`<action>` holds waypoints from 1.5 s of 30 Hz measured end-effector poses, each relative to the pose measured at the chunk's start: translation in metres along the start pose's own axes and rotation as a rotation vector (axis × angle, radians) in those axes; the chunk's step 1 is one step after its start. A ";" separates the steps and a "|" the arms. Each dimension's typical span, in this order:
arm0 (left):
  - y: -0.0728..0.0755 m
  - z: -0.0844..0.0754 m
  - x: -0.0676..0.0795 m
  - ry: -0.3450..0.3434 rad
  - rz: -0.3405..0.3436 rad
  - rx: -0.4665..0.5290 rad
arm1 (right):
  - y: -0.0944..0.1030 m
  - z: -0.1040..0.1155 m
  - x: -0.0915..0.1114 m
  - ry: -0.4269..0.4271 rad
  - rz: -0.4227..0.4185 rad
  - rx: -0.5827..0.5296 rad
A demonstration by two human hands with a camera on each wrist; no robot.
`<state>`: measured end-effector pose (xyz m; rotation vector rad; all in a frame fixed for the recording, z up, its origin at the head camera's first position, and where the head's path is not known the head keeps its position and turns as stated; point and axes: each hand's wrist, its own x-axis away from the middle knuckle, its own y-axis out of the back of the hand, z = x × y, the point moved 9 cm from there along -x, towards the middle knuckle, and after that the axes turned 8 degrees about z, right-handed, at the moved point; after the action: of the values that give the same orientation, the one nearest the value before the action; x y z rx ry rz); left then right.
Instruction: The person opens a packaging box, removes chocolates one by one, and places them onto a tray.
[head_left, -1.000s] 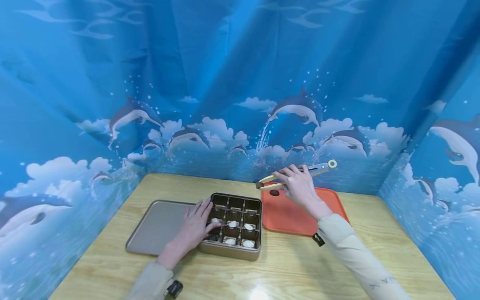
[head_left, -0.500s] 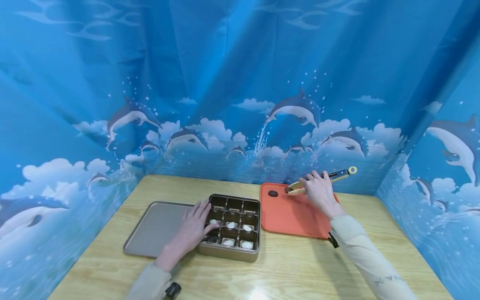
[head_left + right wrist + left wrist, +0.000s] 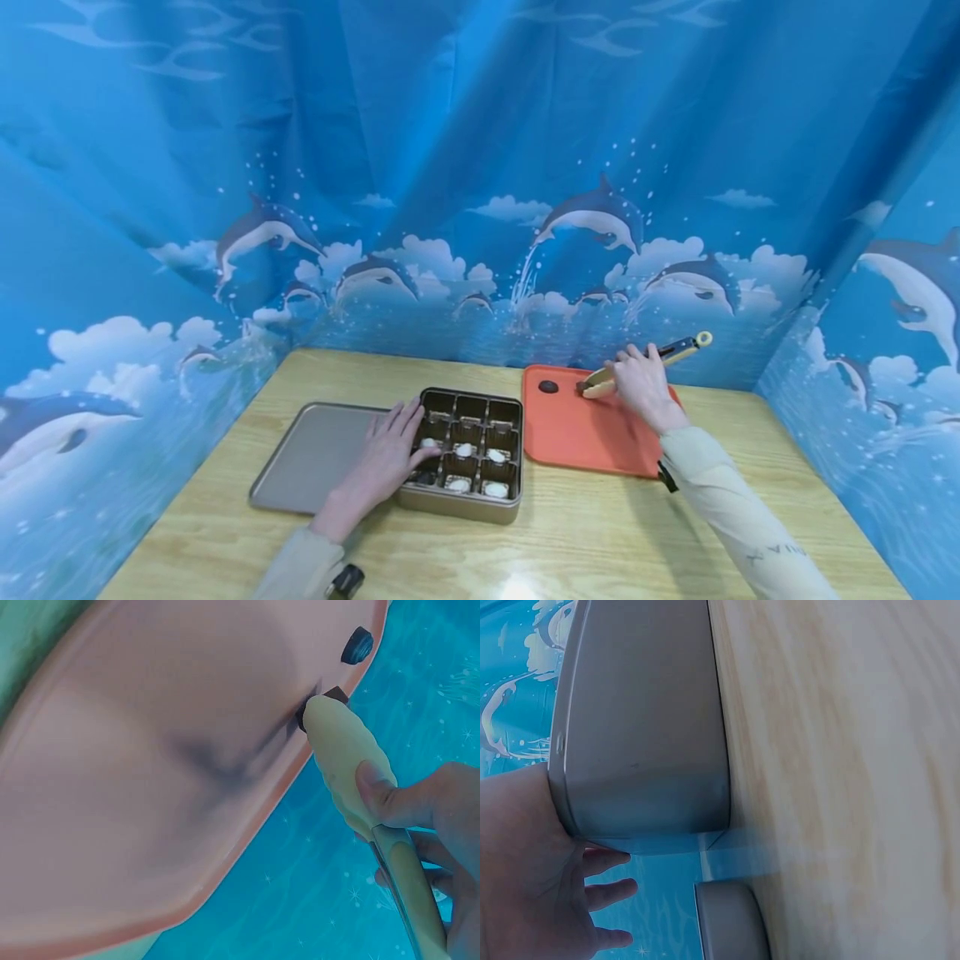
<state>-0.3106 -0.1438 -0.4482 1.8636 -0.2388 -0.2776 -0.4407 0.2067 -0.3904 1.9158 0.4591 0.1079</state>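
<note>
**Brown piece in the tongs, right over the red tray!**

And here's the right hand [image 3: 641, 385], fingers curled round the tongs [image 3: 341, 746], whose pale tips pinch a small brown piece [image 3: 582, 387]! That piece sits at the far part of the red tray [image 3: 577, 433]; whether its underside touches the surface, I can't tell. It's just beyond the right hand, out to the left, with only the tongs bridging the gap. Close by on the same tray, over to the left, lies a dark round piece [image 3: 548, 387].

Across to the bronze box [image 3: 457, 505], standing right beside the tray, split into dark compartments in three columns. White pieces [image 3: 465, 450] show in five of the nearer ones, and a dark piece [image 3: 426, 478] is in the near left corner, partly shaded.

The left hand [image 3: 388, 450] lies over the box's left edge, fingers straight and spread, thumb reaching in over the compartments. Left of the box, a flat grey-brown lid [image 3: 318, 458] rests on the wooden bench [image 3: 570, 533]!
</note>
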 end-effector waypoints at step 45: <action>-0.001 0.001 0.000 0.002 0.006 -0.011 | 0.101 0.071 0.027 0.254 -0.371 -0.115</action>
<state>-0.3107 -0.1443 -0.4490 1.8516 -0.2407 -0.2729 -0.3682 0.1224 -0.3300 1.6819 0.9506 0.1317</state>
